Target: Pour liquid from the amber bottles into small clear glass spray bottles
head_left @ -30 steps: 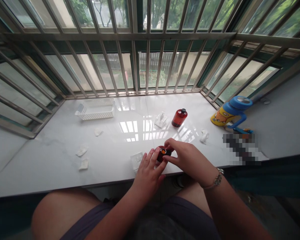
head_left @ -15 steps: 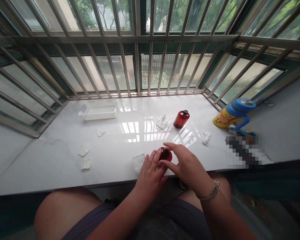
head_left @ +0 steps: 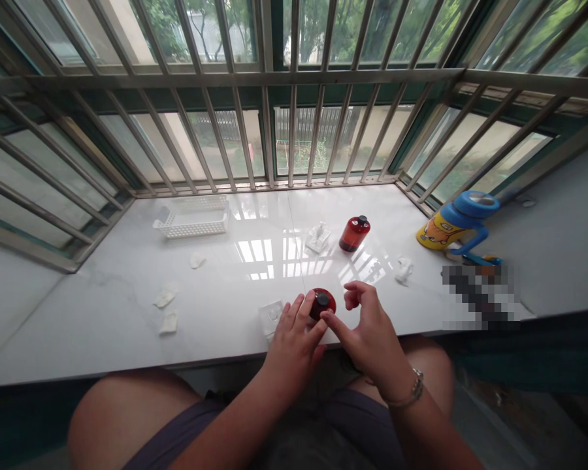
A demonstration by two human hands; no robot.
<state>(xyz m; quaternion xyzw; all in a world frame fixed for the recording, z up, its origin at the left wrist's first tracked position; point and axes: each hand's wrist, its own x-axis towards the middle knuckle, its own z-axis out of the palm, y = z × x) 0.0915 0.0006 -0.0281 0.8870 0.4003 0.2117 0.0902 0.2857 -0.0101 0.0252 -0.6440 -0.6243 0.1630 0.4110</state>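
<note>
A small dark-red bottle with a black cap stands near the counter's front edge. My left hand is wrapped round its left and near side, fingers against the glass-like body. To its right, my right hand is open, with the index finger bent and the thumb reaching toward the bottle's near right side; I cannot tell whether the thumb touches it. Just left of my left hand lies a clear plastic piece, partly hidden by the fingers. Further back stands a second red bottle with a dark cap.
A white perforated basket sits at the back left. Crumpled tissues and flat white scraps lie about. Beside the far bottle is a clear plastic object. A blue and yellow flask stands right; metal bars close the window.
My right hand has drawn back to the right from the bottle's cap, and its fingers have moved off. My left hand stays on the bottle.
</note>
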